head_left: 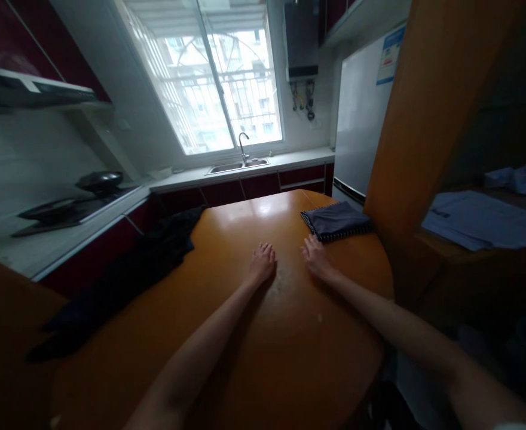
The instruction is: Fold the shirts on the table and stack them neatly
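Note:
My left hand (263,263) lies palm down on the wooden table (227,334), its fingers stretched forward and nothing held. To its right, my right hand (315,258) also rests flat on the tabletop, with its fingertips close to the near corner of a folded dark grey cloth (339,221) that has a black-and-white patterned edge. Whether the fingertips touch the cloth I cannot tell. A heap of dark clothing (141,269) lies along the table's left edge, well away from my left hand.
Beyond the table runs a counter with a sink (227,168) and faucet (244,146) under a window. A stove with a pan (99,181) stands at the left. At the right are a fridge (359,113), a wooden post (419,119) and a shelf holding papers (482,218).

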Available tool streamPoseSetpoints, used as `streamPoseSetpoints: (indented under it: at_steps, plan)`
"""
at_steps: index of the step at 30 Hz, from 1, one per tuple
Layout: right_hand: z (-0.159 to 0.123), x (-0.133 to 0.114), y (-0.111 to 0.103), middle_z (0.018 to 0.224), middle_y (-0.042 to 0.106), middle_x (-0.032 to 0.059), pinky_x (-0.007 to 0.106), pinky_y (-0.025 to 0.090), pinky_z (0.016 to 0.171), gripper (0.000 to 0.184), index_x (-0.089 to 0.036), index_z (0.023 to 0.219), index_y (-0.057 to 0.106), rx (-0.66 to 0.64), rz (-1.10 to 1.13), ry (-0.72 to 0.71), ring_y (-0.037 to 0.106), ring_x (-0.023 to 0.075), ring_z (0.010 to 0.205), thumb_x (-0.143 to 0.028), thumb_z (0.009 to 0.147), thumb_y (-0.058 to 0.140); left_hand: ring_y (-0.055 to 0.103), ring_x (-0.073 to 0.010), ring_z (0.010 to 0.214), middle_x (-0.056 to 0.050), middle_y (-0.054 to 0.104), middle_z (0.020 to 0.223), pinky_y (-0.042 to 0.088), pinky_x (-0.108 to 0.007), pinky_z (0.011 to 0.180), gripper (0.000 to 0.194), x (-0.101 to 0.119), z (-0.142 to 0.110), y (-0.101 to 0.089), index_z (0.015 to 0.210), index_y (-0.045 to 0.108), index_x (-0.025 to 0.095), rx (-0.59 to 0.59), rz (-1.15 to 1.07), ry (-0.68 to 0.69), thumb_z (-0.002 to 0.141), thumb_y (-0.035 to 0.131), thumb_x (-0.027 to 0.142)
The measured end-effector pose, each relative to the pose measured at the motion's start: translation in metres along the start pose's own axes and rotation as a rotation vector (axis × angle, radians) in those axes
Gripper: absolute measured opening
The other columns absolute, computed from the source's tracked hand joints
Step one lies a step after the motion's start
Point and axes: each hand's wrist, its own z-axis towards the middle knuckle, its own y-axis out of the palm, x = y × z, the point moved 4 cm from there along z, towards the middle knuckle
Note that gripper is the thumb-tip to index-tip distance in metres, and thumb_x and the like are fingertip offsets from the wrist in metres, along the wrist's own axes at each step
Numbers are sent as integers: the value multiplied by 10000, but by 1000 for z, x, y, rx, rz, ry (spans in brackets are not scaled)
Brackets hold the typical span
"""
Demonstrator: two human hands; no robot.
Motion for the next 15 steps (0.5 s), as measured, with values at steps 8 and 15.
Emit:
streamPoseSetpoints:
  at_steps: [8,15]
  plan:
    - [-42,-116,60,1647,273,202,538,119,1228,616,-119,1526,444,-219,-106,-124,220,321,1538,-437,1006,354,188,-312,1552,-100,311,1652,138,-577,1235,560,-39,-100,-35,1536,428,246,-93,113,-21,1027,352,468]
    - [-64,-151,71,1634,315,200,533,140,1223,561,-135,1509,468,-242,-136,-224,242,317,1532,-372,1024,316,209,-301,1548,-49,318,1654,117,-569,1243,533,-44,-125,-37,1545,413,325,-99,29,2,1022,369,413]
